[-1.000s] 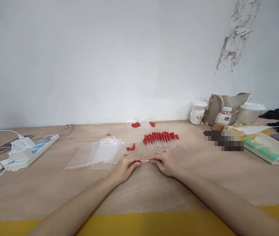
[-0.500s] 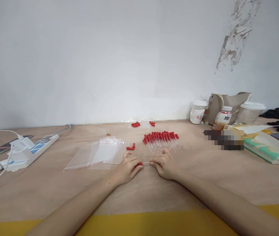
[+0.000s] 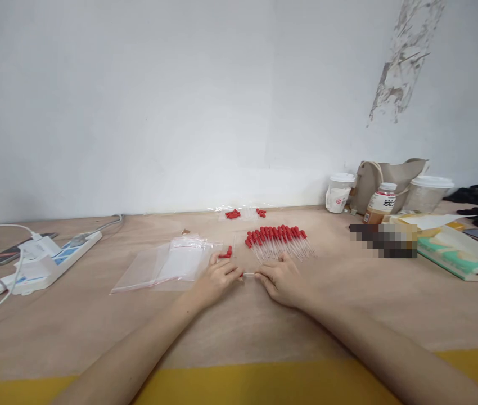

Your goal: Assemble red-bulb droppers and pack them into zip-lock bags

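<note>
My left hand (image 3: 219,281) is closed around a red rubber bulb, of which only a small edge shows at the fingertips. Between the two hands runs a thin clear glass tube (image 3: 249,274), its left end at the bulb. The fingers of my right hand (image 3: 282,280) pinch the tube's other end. Just beyond that hand lies a row of droppers (image 3: 279,235), red bulbs pointing away and clear tubes pointing toward me. A few loose red bulbs (image 3: 225,254) rest beyond my left hand, next to clear plastic bags (image 3: 144,269).
Against the wall lie small plastic bags with red bulbs (image 3: 233,214). On the left are a white power strip (image 3: 59,261) with cables and a phone (image 3: 0,254). Lidded cups (image 3: 340,194), a bottle (image 3: 380,203), a bag (image 3: 399,169) and a green-white packet (image 3: 458,256) stand right.
My left hand has shifted slightly away from me and now covers more of the red bulb. The visible stretch of tube between the hands looks a little higher. My right hand has hardly moved.
</note>
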